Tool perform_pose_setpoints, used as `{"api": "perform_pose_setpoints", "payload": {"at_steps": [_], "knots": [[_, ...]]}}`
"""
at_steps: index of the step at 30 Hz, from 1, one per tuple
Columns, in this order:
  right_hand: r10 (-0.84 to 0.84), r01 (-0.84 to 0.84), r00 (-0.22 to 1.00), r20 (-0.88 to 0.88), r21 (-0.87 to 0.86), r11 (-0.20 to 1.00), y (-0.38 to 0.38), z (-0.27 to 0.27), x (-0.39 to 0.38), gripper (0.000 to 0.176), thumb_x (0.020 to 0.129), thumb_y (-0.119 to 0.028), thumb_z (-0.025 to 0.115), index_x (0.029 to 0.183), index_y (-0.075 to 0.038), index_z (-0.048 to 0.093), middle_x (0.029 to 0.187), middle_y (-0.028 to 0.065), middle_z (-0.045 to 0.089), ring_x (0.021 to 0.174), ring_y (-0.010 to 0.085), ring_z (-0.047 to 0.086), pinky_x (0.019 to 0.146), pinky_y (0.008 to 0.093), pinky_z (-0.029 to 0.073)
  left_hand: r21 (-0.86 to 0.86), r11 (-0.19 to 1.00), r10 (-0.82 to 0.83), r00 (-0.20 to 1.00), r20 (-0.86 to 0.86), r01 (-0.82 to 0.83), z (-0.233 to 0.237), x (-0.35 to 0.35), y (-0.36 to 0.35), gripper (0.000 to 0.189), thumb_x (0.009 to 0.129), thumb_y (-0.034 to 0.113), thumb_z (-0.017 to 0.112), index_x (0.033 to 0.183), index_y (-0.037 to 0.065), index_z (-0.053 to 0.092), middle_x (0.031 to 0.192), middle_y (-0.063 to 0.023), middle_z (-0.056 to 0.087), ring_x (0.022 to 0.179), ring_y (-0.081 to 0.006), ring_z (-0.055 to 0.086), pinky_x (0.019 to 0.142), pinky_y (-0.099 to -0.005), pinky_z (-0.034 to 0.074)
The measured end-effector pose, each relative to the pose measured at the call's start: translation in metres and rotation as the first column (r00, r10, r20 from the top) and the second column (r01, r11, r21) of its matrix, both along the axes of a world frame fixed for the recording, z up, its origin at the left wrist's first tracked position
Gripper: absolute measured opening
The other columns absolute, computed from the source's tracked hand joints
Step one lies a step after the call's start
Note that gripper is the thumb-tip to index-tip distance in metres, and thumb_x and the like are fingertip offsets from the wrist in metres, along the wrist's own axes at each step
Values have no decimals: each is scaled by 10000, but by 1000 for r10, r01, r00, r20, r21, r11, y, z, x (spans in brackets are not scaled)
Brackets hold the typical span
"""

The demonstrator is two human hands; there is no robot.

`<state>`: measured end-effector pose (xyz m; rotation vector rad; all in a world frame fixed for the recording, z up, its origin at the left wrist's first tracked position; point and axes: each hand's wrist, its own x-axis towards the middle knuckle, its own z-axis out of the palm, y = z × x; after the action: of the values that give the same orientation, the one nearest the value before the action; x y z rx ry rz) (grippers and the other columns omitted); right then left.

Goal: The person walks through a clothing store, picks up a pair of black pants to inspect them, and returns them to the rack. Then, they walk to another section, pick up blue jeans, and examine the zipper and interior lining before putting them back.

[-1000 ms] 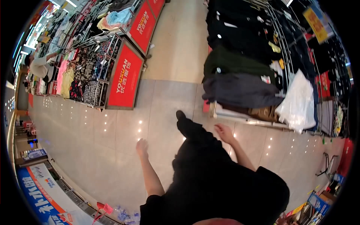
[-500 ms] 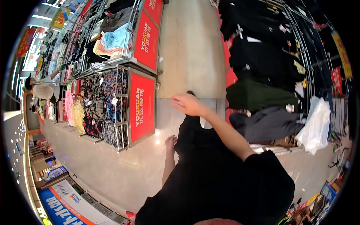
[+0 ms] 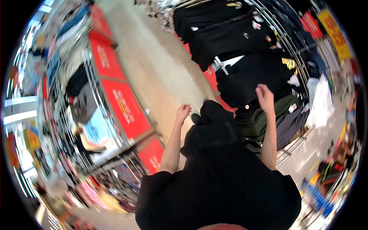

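From my view, the black cloth garments lie in broad layers on the right side of the pale-floored aisle. Red rectangular panels with blurred lettering line its left side. On the near side of the black layers I see a dark green folded garment, with a translucent white plastic bag to the right. My right hand is over the garments, fingers bent; I cannot tell whether it touches them. My left hand is above the aisle, fingers loosely curled.
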<state>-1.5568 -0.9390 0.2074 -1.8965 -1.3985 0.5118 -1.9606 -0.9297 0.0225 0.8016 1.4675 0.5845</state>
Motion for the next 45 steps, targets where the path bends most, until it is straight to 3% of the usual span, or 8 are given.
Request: {"api": "perform_pose_setpoints", "payload": {"at_steps": [9,16,21,26,32,34,39,45], "knots": [[-164,120,688,-707,-112,986,131,-103,-93,182,901,-121,599,1013,22,611,811,51,646,692,111,613,647,242,496,176,877,-417,890,-187,448,31,41,254,386,887,251,637,1174,1,574,990,-119,671,887,-188,637,741,-295,504],[-482,438,875,-38,-361,823,271,-182,-138,431,825,-289,685,1065,37,536,767,212,632,669,329,658,620,435,525,405,612,-462,723,-513,679,34,89,387,730,826,305,709,1368,-52,373,1328,-279,481,1264,-367,455,1028,-365,389],[-393,347,919,42,-561,751,289,-163,-127,198,854,-189,608,864,5,565,728,197,623,752,384,637,697,453,504,301,449,-699,541,-468,841,39,132,427,211,829,231,685,773,32,644,657,-132,656,610,-296,651,594,-400,502],[-634,490,587,-503,-402,773,296,-112,-135,130,941,-113,516,891,7,507,711,165,574,729,292,647,656,363,494,192,363,-818,410,-403,912,52,137,464,277,839,265,664,974,27,619,832,-172,656,768,-334,653,693,-417,513],[-645,669,656,-392,-92,737,359,-26,-141,90,982,-107,472,931,-32,468,728,40,475,652,117,473,609,275,410,411,-159,-824,109,-556,898,67,148,490,744,781,490,706,1201,-94,515,1218,-268,541,1158,-428,494,983,-437,414],[-635,639,231,-737,-377,670,379,10,-133,92,991,-120,460,919,-70,488,774,-22,465,706,62,450,641,222,383,251,-27,-1000,-26,-8,968,78,172,515,620,797,432,716,1158,-50,567,1122,-236,620,1066,-381,578,923,-404,461],[-124,861,224,-967,137,489,419,40,-108,215,1000,-211,485,1145,-58,526,1125,31,583,1043,119,533,928,273,418,-295,332,-531,436,727,896,129,231,570,309,883,202,648,1109,-6,614,1042,-108,682,890,-239,675,802,-350,537],[-471,788,305,-828,-59,613,442,17,-171,552,908,-95,626,1384,4,363,1279,85,527,1132,143,498,991,298,391,-433,224,-167,472,865,873,183,271,604,198,895,229,654,948,38,639,930,-87,684,820,-212,679,774,-328,558]]}}
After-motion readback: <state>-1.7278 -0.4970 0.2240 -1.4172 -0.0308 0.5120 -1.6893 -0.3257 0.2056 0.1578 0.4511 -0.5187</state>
